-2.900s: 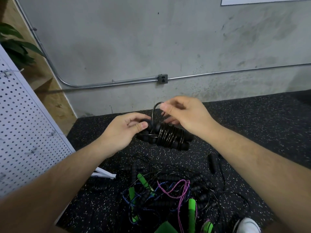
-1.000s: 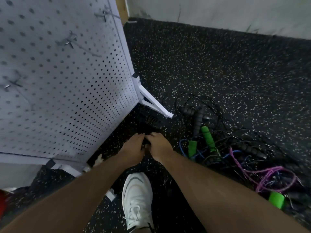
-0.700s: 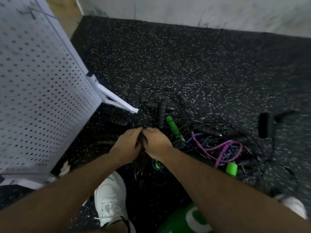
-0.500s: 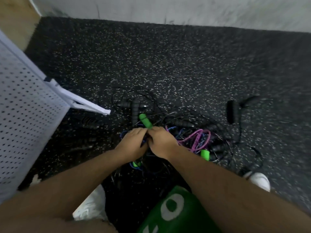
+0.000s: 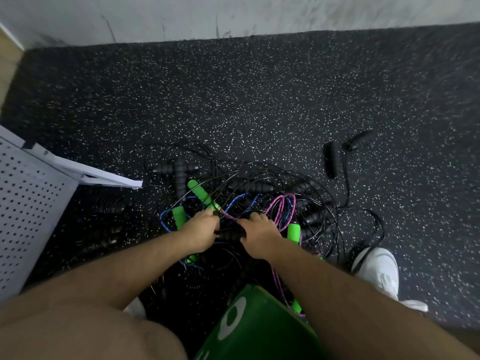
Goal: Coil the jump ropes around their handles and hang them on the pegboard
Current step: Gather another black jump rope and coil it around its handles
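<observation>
Since half a second earlier, both hands had separated and reached lower into the rope pile; I logged the following

Left hand (image 5: 198, 232): fingers curled down among thin black cords beside a green handle (image 5: 200, 194); whether it was clamped on anything I could not tell

Right hand (image 5: 259, 233): fingers curled over the pile near a pink rope (image 5: 281, 209); grip likewise hidden from me

Black handle (image 5: 230, 234): lay between the two hands, touching or nearly touching both; which hand held it, I could not tell

Jump ropes (image 5: 259, 188): tangled heap on the speckled floor (image 5: 259, 100), directly ahead of the hands; black handles, green handles, blue cord (image 5: 165, 222), pink rope looped at right of centre

Crossed black handles (image 5: 178, 170): at the far left edge of the heap

Two black handles (image 5: 331, 159): apart from the heap, to the right, with cord trailing back toward it

Coiled black rope (image 5: 111, 203): on the floor under the pegboard foot, left of the heap

Pegboard (image 5: 26, 203): white, at far left edge, its support foot (image 5: 104, 175) pointing toward the heap; nothing seen hanging on the visible part

White shoe (image 5: 378, 268): right of the heap

Green garment with white lettering (image 5: 259, 326): bottom centre, between the forearms

Wall (image 5: 233, 14): pale, along the top
</observation>
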Demonstrator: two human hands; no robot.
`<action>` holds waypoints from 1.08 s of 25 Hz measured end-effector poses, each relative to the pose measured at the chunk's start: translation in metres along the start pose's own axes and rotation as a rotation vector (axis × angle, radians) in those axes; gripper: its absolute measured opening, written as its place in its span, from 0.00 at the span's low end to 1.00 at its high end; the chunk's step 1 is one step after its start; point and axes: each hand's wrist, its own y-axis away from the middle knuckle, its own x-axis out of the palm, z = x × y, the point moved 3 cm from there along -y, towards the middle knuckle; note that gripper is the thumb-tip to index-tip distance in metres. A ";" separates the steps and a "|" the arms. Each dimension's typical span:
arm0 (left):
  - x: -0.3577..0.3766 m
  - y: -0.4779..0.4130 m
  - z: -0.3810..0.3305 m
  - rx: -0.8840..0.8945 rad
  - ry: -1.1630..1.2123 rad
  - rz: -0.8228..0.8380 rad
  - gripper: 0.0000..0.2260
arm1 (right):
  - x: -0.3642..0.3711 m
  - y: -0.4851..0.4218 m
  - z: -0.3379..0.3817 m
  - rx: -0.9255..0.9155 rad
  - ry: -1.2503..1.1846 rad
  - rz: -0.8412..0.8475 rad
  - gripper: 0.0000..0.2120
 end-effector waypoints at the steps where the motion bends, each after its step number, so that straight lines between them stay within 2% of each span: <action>1: 0.001 0.003 0.002 -0.017 0.011 0.025 0.08 | 0.002 0.001 -0.002 0.001 -0.002 0.014 0.27; 6: 0.006 0.014 -0.003 -0.010 -0.003 0.071 0.06 | 0.008 0.012 0.002 -0.075 -0.085 0.013 0.29; 7: 0.000 0.016 -0.008 0.009 0.044 0.060 0.06 | 0.007 0.013 0.004 -0.087 -0.123 -0.002 0.28; 9: -0.023 0.027 -0.023 0.014 0.241 0.051 0.07 | -0.004 0.020 0.004 -0.114 -0.269 -0.067 0.19; 11: -0.054 0.041 -0.034 -0.005 0.441 0.066 0.07 | -0.031 0.028 0.003 -0.124 -0.377 -0.152 0.11; 14: -0.110 0.071 -0.053 0.022 0.517 0.042 0.06 | -0.097 0.049 0.000 -0.171 -0.345 -0.265 0.12; 17: -0.165 0.106 -0.080 0.074 0.599 -0.024 0.09 | -0.173 0.083 0.001 -0.222 -0.292 -0.365 0.14; 22: -0.257 0.179 -0.133 0.231 0.753 -0.217 0.08 | -0.293 0.177 0.007 -0.297 -0.253 -0.538 0.13; 25: -0.312 0.226 -0.170 0.338 0.764 -0.423 0.08 | -0.350 0.233 0.009 -0.368 -0.389 -0.693 0.11; 27: -0.338 0.251 -0.193 0.405 0.807 -0.579 0.09 | -0.371 0.258 0.006 -0.395 -0.559 -0.709 0.06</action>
